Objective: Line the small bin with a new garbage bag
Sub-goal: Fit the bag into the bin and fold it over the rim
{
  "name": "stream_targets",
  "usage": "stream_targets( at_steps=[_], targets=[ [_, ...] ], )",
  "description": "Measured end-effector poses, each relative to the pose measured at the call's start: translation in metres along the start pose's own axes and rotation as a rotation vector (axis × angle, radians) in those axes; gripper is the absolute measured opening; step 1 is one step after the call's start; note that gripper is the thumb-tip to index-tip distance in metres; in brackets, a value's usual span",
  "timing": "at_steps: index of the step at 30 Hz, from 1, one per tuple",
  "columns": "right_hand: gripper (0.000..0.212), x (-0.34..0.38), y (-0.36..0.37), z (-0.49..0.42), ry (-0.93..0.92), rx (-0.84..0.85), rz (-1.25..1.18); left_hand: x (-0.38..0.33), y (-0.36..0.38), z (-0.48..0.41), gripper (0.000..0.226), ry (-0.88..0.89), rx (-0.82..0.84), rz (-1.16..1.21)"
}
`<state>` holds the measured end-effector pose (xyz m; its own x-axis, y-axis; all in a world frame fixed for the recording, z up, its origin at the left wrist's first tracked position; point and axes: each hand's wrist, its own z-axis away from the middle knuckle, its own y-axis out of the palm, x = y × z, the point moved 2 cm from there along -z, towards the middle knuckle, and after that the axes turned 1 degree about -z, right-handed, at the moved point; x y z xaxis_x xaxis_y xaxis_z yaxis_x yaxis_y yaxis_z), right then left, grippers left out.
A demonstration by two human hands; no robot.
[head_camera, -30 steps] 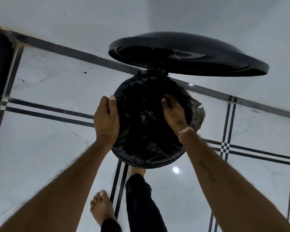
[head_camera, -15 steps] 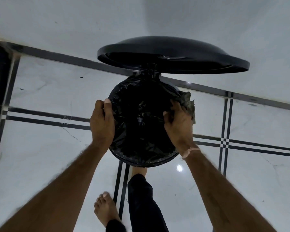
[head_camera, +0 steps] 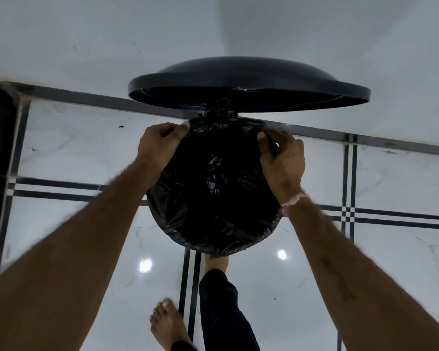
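Bin [head_camera: 162, 198] stands on the floor [head_camera: 69, 153] near the wall [head_camera: 86, 41], seen from directly above, its mouth filling the middle of the view. Lid [head_camera: 249, 79] is raised at the far side, tilted back on its hinge [head_camera: 222, 107] and overhanging the rear rim. Bag [head_camera: 213, 188], black and glossy, sits inside the bin, its crumpled film covering the interior; its edge is folded outward over the rim along the near and left sides, where wrinkled plastic drapes the outside wall. Left hand [head_camera: 160, 145] is at the far-left part of the rim, fingers curled and thumb pressed against them, pinching the bag edge. Right hand [head_camera: 281, 158] is at the far-right part of the rim, thumb and fingers closed on the bag edge in the same manner. Both hands lie just short of the hinge, one on either side of it, with the bag edge stretched between them across the rear of the opening. A pale band [head_camera: 294, 198] circles the right wrist. One bare foot [head_camera: 167, 323] rests on the floor below the bin; the other foot [head_camera: 217, 262], in a dark trouser leg, is placed at the bin's near base, its toes hidden under the rim. Floor is white marble-look tile with black inlay lines and two bright light reflections.
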<state>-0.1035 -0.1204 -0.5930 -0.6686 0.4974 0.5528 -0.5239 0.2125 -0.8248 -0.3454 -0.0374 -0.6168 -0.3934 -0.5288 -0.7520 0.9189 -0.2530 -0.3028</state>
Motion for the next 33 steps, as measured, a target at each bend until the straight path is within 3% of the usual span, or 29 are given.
stream_targets(
  at_steps=[3,6,9,13,17,22,26,33],
  targets=[
    [0.038,-0.007,0.004,-0.015,0.195,0.039,-0.323,-0.008,-0.001,-0.015,0.04,-0.012,0.074,0.128],
    [0.03,-0.006,0.011,-0.026,0.378,0.187,-0.629,-0.012,-0.002,-0.021,0.051,-0.078,0.099,0.197],
    [0.029,-0.003,0.008,-0.039,0.525,0.312,-0.797,-0.012,0.001,-0.027,0.041,-0.157,0.118,0.21],
    [0.046,-0.011,0.01,-0.059,0.688,0.505,-0.762,-0.013,0.003,-0.031,0.024,-0.211,0.153,0.266],
    [0.064,-0.015,0.013,-0.069,0.661,0.653,-0.694,-0.012,0.002,-0.035,0.029,-0.214,0.175,0.27],
    [0.051,-0.009,0.014,-0.072,0.674,0.679,-0.71,-0.012,0.002,-0.038,0.028,-0.208,0.207,0.281],
    [0.018,-0.009,0.017,-0.078,0.706,0.711,-0.717,-0.01,0.001,-0.042,0.026,-0.197,0.213,0.283],
    [0.021,-0.033,0.023,-0.066,0.726,0.686,-0.676,0.004,-0.002,-0.04,0.03,-0.227,0.267,0.3]
  ],
)
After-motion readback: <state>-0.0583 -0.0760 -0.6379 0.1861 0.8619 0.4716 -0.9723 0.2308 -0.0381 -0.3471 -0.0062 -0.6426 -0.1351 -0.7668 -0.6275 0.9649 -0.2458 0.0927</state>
